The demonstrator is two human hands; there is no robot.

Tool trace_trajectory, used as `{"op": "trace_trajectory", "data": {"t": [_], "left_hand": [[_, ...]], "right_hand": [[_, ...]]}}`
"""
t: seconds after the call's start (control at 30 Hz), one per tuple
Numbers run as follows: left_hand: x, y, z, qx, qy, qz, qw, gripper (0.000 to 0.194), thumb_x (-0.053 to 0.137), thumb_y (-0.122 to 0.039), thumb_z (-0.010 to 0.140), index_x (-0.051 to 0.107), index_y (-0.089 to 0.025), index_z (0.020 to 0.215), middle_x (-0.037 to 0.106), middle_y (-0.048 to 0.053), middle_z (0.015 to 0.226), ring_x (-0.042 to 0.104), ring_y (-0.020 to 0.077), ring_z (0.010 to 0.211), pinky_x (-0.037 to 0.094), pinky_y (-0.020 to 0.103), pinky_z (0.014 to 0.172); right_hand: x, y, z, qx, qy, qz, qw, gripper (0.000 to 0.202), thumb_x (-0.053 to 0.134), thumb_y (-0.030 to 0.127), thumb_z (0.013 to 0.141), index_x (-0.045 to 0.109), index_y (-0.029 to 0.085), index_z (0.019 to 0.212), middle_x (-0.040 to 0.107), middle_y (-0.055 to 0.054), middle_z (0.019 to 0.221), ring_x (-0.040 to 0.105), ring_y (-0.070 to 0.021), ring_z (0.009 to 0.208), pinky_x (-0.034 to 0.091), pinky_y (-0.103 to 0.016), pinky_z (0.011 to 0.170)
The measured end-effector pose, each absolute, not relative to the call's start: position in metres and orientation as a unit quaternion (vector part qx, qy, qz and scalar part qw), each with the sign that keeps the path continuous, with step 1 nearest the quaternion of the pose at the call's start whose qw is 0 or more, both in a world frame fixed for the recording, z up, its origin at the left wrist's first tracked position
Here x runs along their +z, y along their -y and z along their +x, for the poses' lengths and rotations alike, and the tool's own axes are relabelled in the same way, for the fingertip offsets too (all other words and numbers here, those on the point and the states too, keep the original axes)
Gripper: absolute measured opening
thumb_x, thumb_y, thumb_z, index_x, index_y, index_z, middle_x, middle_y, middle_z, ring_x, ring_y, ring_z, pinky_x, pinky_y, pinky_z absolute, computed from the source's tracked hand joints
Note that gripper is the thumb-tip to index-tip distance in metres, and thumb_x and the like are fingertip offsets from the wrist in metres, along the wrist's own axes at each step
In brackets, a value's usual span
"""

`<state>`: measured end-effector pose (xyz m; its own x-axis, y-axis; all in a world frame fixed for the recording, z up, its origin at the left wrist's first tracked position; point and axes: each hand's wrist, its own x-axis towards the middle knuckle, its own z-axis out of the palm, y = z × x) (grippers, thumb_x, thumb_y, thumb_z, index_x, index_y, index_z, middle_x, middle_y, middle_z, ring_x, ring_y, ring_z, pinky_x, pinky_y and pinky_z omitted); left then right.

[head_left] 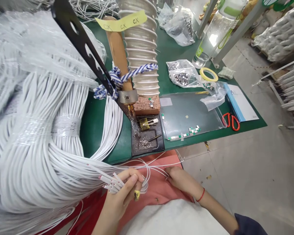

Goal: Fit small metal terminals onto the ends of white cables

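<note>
One bunch of white wires [114, 184] lies in the left hand [121, 199], low above salmon cloth [159, 191]; that forearm rises from the bottom edge, thumb and bent fingers closed round the bunch, cut ends fanning leftward and loops curling out rightward. The right hand [180, 179] comes in from the lower right, back upward, fingers curled down beside some thin strands; whether it grips them cannot be told. Beyond, on the green table [90, 133], sit a black tray [136, 148], a brick [145, 106] and a clamped soldering iron [120, 55].
</note>
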<state>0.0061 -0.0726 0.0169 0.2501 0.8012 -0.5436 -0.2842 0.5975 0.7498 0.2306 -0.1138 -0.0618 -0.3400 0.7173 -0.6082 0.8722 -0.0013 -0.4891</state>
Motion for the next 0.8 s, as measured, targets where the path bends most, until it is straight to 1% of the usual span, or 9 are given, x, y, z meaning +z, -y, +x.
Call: {"op": "trace_trajectory", "data": {"t": [0.1,0.23,0.37,0.43,0.47,0.53,0.63,0.7,0.8], "left_hand": [[0.019,0.072,0.001,0.356,-0.513,0.265,0.735,0.031,0.075,-0.046,0.079,0.069,-0.016,0.07,0.051,-0.006,0.044,0.017,0.0005,0.036,0.012,0.016,0.04],[0.024,0.076,-0.003,0.333,-0.513,0.263,0.746,0.031,0.075,-0.046,0.079,0.069,-0.017,0.071,0.052,-0.006,0.047,0.015,0.0005,0.038,0.015,0.016,0.041],[0.017,0.078,0.001,0.312,-0.485,0.266,0.772,0.034,0.073,-0.049,0.081,0.072,-0.016,0.078,0.032,-0.012,0.043,0.008,0.0021,0.042,0.012,0.017,0.043],[0.01,0.077,0.009,0.296,-0.48,0.3,0.769,0.036,0.07,-0.051,0.084,0.073,-0.015,0.087,0.025,-0.014,0.041,0.011,0.0034,0.04,0.013,0.018,0.044],[0.007,0.076,0.014,0.286,-0.48,0.325,0.763,0.039,0.068,-0.052,0.084,0.073,-0.014,0.091,0.027,-0.014,0.041,0.015,0.0041,0.039,0.015,0.018,0.044],[0.001,0.075,0.024,0.259,-0.469,0.369,0.76,0.043,0.067,-0.055,0.084,0.072,-0.015,0.097,0.04,-0.01,0.045,0.026,0.0056,0.037,0.02,0.019,0.042],[-0.002,0.075,0.035,0.228,-0.426,0.415,0.771,0.041,0.065,-0.057,0.084,0.071,-0.018,0.095,0.058,-0.002,0.068,0.033,0.0065,0.041,0.025,0.02,0.04],[-0.001,0.075,0.036,0.223,-0.402,0.437,0.773,0.035,0.066,-0.054,0.086,0.07,-0.018,0.087,0.058,-0.002,0.073,0.033,0.0077,0.045,0.027,0.019,0.041],[0.0,0.074,0.03,0.258,-0.396,0.46,0.752,0.039,0.063,-0.054,0.088,0.064,-0.018,0.074,0.051,-0.003,0.065,0.034,0.0104,0.052,0.027,0.02,0.045]], "right_hand": [[-0.058,0.11,0.235,-0.419,-0.716,0.549,0.107,0.023,0.051,-0.001,0.079,0.066,0.012,0.089,0.074,-0.014,0.09,0.067,-0.0245,0.082,0.038,-0.028,0.068],[-0.036,0.098,0.252,-0.413,-0.734,0.532,0.092,0.013,0.052,0.01,0.089,0.062,0.015,0.093,0.072,-0.009,0.083,0.063,-0.0215,0.072,0.033,-0.028,0.061],[-0.007,0.091,0.264,-0.404,-0.739,0.536,0.062,0.018,0.046,0.014,0.097,0.056,0.018,0.083,0.061,-0.001,0.067,0.052,-0.0163,0.057,0.028,-0.028,0.056],[0.006,0.09,0.262,-0.402,-0.743,0.534,0.041,0.024,0.043,0.018,0.101,0.053,0.02,0.079,0.057,0.002,0.066,0.049,-0.015,0.057,0.028,-0.027,0.055],[0.011,0.09,0.258,-0.401,-0.747,0.53,0.02,0.027,0.041,0.021,0.102,0.051,0.02,0.077,0.056,0.002,0.066,0.047,-0.0145,0.057,0.029,-0.027,0.055],[0.019,0.09,0.249,-0.395,-0.757,0.517,-0.059,0.033,0.039,0.029,0.105,0.048,0.021,0.074,0.052,0.003,0.065,0.044,-0.0141,0.056,0.029,-0.026,0.055],[0.027,0.087,0.234,-0.379,-0.751,0.498,-0.211,0.045,0.042,0.043,0.105,0.044,0.021,0.066,0.044,0.005,0.058,0.038,-0.0129,0.053,0.028,-0.026,0.052],[0.031,0.083,0.226,-0.387,-0.729,0.495,-0.272,0.05,0.049,0.049,0.102,0.045,0.02,0.062,0.041,0.006,0.056,0.036,-0.0113,0.05,0.029,-0.025,0.05],[0.036,0.075,0.215,-0.413,-0.689,0.491,-0.337,0.049,0.058,0.051,0.098,0.051,0.019,0.062,0.043,0.006,0.054,0.035,-0.0095,0.048,0.029,-0.023,0.047]]}}
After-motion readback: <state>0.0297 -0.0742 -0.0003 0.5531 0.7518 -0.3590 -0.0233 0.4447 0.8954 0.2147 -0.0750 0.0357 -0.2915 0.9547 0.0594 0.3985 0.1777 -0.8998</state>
